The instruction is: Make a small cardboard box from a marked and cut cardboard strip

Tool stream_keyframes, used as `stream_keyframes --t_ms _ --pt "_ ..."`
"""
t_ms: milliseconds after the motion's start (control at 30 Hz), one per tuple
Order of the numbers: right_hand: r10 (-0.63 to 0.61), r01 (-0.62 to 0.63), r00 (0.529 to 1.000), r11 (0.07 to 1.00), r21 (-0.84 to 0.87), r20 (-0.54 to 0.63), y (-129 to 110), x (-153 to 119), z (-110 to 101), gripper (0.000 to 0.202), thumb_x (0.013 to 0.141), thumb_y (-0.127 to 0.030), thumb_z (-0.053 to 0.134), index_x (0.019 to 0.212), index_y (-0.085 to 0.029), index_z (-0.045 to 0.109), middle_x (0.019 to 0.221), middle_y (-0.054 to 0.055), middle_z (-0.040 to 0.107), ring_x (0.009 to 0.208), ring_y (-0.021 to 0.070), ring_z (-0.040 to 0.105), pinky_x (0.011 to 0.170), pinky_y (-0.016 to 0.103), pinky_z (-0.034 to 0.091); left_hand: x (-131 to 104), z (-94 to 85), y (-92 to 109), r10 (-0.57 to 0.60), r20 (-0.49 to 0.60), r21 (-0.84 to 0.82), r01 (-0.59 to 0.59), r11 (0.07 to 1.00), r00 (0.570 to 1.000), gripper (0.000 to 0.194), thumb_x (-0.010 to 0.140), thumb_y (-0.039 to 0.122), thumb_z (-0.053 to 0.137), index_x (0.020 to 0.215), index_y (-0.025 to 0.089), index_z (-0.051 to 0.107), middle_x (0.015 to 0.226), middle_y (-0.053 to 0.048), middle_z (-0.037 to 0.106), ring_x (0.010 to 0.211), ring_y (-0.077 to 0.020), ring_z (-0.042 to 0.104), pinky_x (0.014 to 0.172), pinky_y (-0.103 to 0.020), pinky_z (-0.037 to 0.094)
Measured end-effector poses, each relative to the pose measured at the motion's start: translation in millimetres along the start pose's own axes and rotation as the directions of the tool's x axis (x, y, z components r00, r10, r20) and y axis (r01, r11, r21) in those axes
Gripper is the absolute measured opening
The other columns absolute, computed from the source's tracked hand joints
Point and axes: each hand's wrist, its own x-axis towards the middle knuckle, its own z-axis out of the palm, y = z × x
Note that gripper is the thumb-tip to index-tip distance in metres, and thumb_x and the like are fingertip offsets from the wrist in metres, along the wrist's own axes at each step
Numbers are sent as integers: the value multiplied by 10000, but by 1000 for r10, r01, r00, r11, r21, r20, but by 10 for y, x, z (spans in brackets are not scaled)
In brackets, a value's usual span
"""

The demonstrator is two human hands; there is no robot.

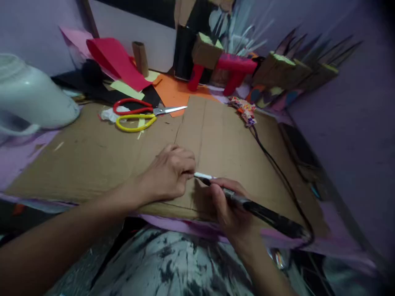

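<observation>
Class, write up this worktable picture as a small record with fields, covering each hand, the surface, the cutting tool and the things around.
Left hand: curled above the cardboard, fingers at one end of a white stick
Right hand: gripping a long dark tool
Surface: brown cardboard with dark drawn lines
Cutting tool: scissors, one handle red, one yellow
Left edge: pale jug
Behind: orange paper, red paper

Occluded / unreadable

White stick (204,175): 9 o'clock end hidden in left hand (174,168). Black-handled tool (271,216) partly covered by right hand (232,203), tip blurred. Pale jug (40,94), 10 o'clock, cut by frame edge. Dark slab (299,144), 3 o'clock: too blurred to ID.
</observation>
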Motion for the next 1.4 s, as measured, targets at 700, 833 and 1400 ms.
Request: stream_keyframes --t_ms 700,833,1400 --pt "-101 100 994 995 -12 -37 -5 29 30 133 804 -135 593 914 -204 622 789 -4 673 678 95 633 656 205 513 -12 7 -17 -7 16 1 7 1000 1000 135 704 70 492 598 153 502 692 14 563 730 -137 530 807 -329 340" --pt "-113 112 993 993 -22 -45 -14 37 33 128 802 -126 590 901 -201 622 788 -5 671 688 93 634 663 201 511 -14 8 -22 -9 11 3 9 1000 1000 130 706 71 492 608 154 513 697 13 563 737 -139 528 805 -327 342" --pt "-133 132 990 990 -45 -37 -17 40 30 91 805 -144 591 882 -180 624 784 22 680 687 106 645 648 212 518 -17 8 -2 -13 20 -4 13 1000 1000 135 706 69 489 604 156 508 696 11 569 734 -139 534 810 -328 339"
